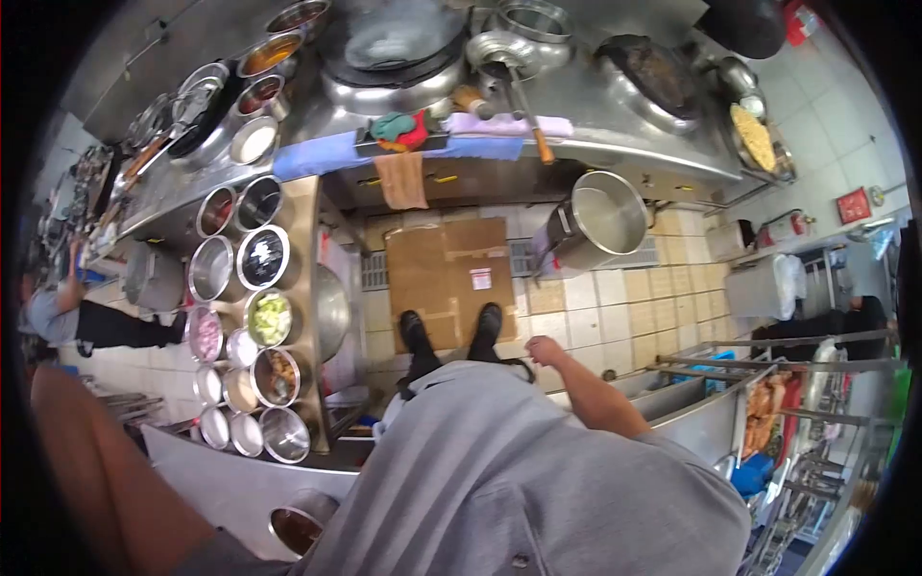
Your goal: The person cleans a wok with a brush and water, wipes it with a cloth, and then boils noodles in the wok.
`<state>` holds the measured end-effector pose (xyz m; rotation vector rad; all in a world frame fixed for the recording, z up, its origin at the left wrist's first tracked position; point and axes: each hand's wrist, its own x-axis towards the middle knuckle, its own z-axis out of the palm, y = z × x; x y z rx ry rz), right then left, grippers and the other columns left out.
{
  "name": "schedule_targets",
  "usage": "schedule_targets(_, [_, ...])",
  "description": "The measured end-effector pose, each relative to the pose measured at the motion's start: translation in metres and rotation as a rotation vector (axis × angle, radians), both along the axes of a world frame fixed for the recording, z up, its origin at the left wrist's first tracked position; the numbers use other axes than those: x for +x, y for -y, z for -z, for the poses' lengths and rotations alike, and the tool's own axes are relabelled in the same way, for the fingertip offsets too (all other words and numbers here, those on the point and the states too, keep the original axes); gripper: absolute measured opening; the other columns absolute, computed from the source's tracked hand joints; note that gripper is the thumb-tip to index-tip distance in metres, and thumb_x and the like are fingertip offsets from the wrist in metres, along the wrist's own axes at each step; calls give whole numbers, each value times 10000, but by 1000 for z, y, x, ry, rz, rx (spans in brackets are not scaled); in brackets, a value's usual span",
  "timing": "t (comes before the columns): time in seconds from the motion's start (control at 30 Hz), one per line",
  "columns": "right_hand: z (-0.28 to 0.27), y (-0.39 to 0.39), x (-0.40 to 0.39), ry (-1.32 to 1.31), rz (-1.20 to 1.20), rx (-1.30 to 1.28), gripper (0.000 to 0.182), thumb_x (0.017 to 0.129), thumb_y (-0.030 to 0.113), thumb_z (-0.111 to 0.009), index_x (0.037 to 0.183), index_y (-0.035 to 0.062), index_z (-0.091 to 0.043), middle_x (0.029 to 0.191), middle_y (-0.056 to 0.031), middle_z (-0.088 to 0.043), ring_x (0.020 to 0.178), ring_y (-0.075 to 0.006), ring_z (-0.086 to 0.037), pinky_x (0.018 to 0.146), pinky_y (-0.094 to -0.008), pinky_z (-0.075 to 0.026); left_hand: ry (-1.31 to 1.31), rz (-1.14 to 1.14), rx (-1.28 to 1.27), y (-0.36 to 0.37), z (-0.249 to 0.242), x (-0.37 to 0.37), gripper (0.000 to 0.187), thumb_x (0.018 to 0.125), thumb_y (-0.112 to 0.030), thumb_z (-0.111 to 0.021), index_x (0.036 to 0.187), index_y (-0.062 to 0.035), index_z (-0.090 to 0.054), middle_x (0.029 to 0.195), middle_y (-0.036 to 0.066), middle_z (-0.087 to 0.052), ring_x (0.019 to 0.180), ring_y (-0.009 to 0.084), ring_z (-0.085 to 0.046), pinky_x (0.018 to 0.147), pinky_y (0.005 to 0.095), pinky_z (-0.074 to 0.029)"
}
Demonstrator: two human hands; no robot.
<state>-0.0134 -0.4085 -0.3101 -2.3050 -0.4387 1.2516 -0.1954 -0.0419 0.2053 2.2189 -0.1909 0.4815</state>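
Observation:
I stand in a kitchen in black shoes on a cardboard sheet laid over the tiled floor, facing a steel wok range. My right hand hangs at my side over the tiles, fingers curled, holding nothing. My left forearm stretches out to the lower left, and the hand is lost past the dark edge of the view. A ladle with a wooden handle rests across the range edge beside folded cloths.
A steel counter on the left holds several round tubs, one with chopped greens. A big steel pot stands on the floor below the range. A steel rack is at the right. Another person works at far left.

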Motion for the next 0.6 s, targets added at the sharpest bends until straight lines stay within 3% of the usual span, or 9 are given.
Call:
schedule_targets(0.13, [-24, -13, 10, -97, 152, 38, 276, 794, 245, -446, 812, 15, -597, 693, -134, -597, 536, -232, -581, 549, -355, -481, -132, -35, 82, -13, -8, -16, 275, 829, -293, -487, 864, -34, -576, 823, 85, -590, 689, 209, -568, 585, 340, -449])
schedule_targets(0.3, [-4, -2, 14, 172, -76, -21, 280, 759, 248, -450, 730, 4, -586, 763, -196, -587, 676, -333, -573, 656, -389, -463, -196, -2, 154, -24, -3, 0, 286, 831, -295, -483, 870, -27, -578, 827, 95, -592, 692, 216, -574, 581, 345, -455])
schedule_targets(0.4, [5, 0, 5, 15, 124, 11, 304, 792, 258, -419, 715, 16, -587, 598, -127, -581, 499, -222, -561, 488, -350, -465, -214, -30, 197, -29, -4, 8, 293, 832, -296, -481, 873, -23, -580, 830, 102, -593, 694, 220, -578, 578, 349, -459])
schedule_targets(0.43, [40, 14, 8, 112, -202, 92, 239, 794, 229, -488, 918, 46, -579, 719, -110, -596, 560, -181, -582, 442, -324, -460, -208, -37, 206, -28, -6, 13, 295, 833, -296, -480, 875, -21, -580, 831, 104, -594, 694, 221, -579, 577, 350, -460])
schedule_targets(0.47, [13, 0, 0, -136, 167, -47, 229, 804, 224, -498, 940, 57, -574, 751, -110, -596, 571, -190, -585, 447, -340, -467, -201, -47, 209, -25, -5, 16, 298, 833, -296, -479, 876, -20, -580, 831, 106, -594, 695, 223, -580, 576, 351, -461])
schedule_targets(0.5, [59, 14, -2, -37, -84, 113, 238, 819, 232, -489, 953, 51, -566, 777, -102, -591, 568, -205, -583, 432, -359, -466, -192, -60, 210, -17, -10, 24, 300, 834, -297, -479, 877, -19, -581, 832, 108, -595, 695, 224, -581, 576, 352, -463])
schedule_targets(0.53, [25, 0, -8, -187, 164, -41, 252, 795, 225, -516, 963, 44, -562, 821, -100, -599, 601, -203, -594, 474, -359, -482, -184, -79, 204, -9, -13, 30, 302, 834, -297, -478, 878, -17, -581, 833, 110, -595, 696, 226, -583, 575, 353, -464])
schedule_targets(0.57, [18, -4, -13, -245, 225, -22, 268, 743, 193, -545, 959, 38, -571, 838, -106, -609, 662, -195, -603, 534, -327, -494, -177, -103, 193, 1, -17, 35, 304, 835, -298, -477, 880, -16, -582, 834, 112, -595, 697, 227, -584, 574, 354, -465])
schedule_targets(0.6, [41, 4, -16, -39, -24, 76, 249, 702, 191, -548, 890, 34, -591, 847, -109, -608, 695, -204, -597, 570, -316, -488, -168, -137, 177, -2, 0, 25, 306, 835, -298, -476, 881, -14, -582, 835, 114, -596, 697, 228, -585, 573, 355, -466])
